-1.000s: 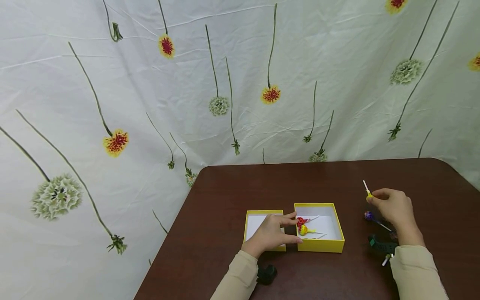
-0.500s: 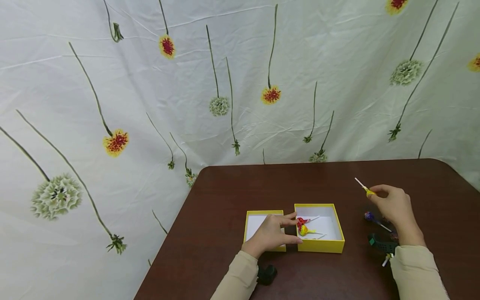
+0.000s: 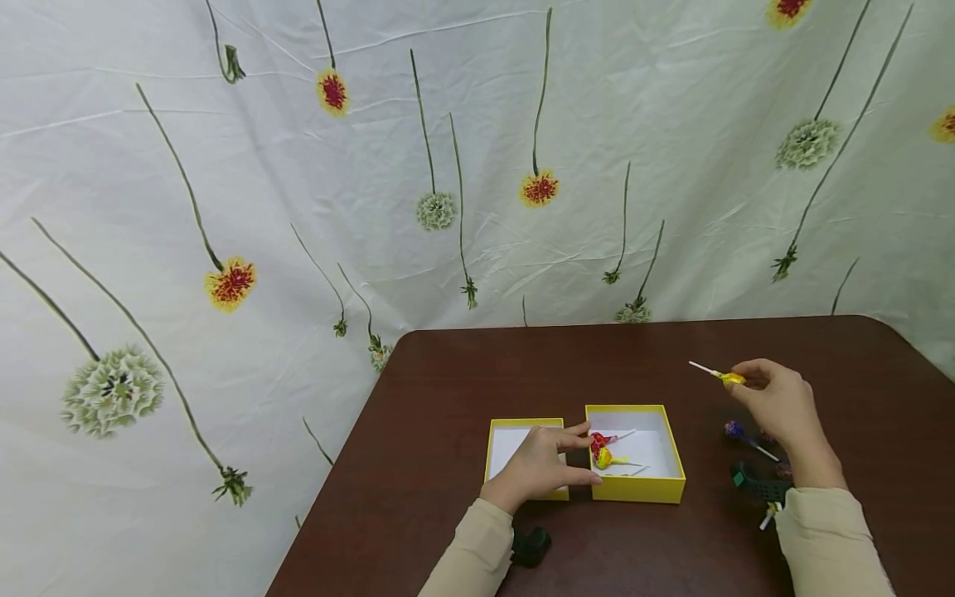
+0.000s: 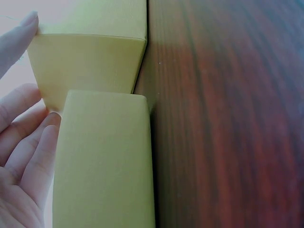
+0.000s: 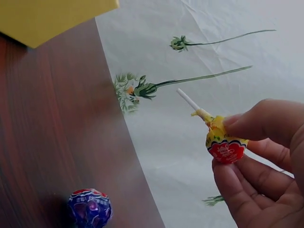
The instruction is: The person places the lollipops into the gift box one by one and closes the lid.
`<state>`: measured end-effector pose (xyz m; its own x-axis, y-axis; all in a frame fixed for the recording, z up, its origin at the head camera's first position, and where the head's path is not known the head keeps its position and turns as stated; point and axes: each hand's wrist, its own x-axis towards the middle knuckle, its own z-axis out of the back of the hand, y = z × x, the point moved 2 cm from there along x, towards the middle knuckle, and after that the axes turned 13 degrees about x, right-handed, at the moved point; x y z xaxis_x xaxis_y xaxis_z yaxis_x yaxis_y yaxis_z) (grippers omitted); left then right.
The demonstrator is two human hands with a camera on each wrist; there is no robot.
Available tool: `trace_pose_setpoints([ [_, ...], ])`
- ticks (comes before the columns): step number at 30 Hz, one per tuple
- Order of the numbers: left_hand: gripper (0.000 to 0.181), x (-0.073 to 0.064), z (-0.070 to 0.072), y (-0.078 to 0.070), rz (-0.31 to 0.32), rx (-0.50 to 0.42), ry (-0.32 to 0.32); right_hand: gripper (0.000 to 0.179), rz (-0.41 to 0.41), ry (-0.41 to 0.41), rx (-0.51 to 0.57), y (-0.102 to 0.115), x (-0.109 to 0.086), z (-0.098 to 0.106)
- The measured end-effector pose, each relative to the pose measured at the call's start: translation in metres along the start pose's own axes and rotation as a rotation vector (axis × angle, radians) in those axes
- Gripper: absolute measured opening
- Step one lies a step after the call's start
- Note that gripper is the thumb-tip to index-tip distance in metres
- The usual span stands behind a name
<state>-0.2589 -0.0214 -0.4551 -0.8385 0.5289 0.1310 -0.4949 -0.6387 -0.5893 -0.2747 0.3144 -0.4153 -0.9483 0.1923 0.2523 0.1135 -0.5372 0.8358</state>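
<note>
A right hand point(image 3: 783, 406) pinches one yellow lollipop point(image 5: 225, 147) between thumb and fingers above the right side of a dark table point(image 3: 634, 365), its single white stick pointing left, away from the palm; the right wrist view shows a red label on the wrapper's round end. One left hand point(image 3: 535, 468) reaches across the first of two yellow boxes to the second, thumb and fingers spread apart, their tips touching the left side of the deep box point(image 3: 637, 489) without clasping it. Inside that white-lined box, against its left wall, lie one red lollipop point(image 3: 600, 441) and a second yellow one point(image 3: 604, 458), with one more stick point(image 3: 640, 470) showing by the near wall. The other box point(image 3: 515, 444), also white inside, sits just beside it, partly covered by the left hand. Near the right forearm lies one blue lollipop point(image 3: 734, 429); one white stick end point(image 3: 768, 518) juts out by the cuff, and how many more lie there cannot be told behind the arm. Two cream sleeves point(image 3: 828, 539) enter from below, one dark device point(image 3: 531, 547) at the left wrist. Behind hangs one pale cloth point(image 3: 477, 50) printed with flowers.
</note>
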Motion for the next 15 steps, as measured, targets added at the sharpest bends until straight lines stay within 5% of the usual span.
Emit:
trace_pose_setpoints([
  [15,0.054,-0.001,0.001,-0.001,0.013,0.004,0.011,0.035,0.040,0.059,0.006,0.019,-0.005,0.002],
])
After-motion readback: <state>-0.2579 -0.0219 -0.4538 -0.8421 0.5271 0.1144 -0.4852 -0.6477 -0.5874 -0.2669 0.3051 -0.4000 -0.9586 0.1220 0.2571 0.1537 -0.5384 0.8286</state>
